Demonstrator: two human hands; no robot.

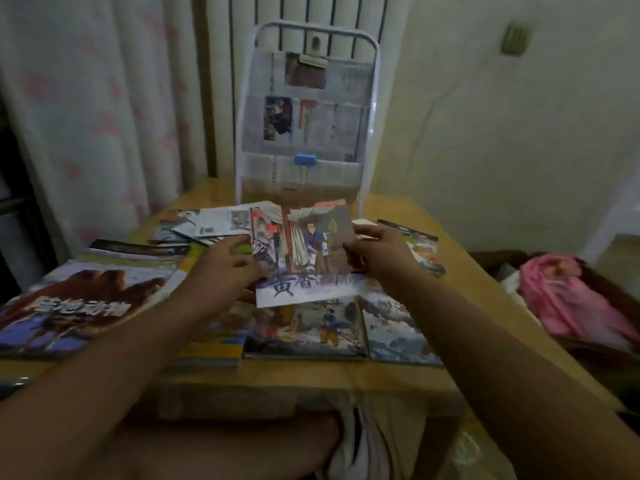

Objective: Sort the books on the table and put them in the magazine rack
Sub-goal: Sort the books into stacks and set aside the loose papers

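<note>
I lift a thin picture book (304,251) off the worktop (460,271), my left hand (228,261) pinching its left edge and my right hand (377,254) its right, so the cover faces me for sorting. Other books (304,329) lie spread beneath it; the magazine rack (306,116) stands upright at the far edge, pockets facing me for loading.
</note>
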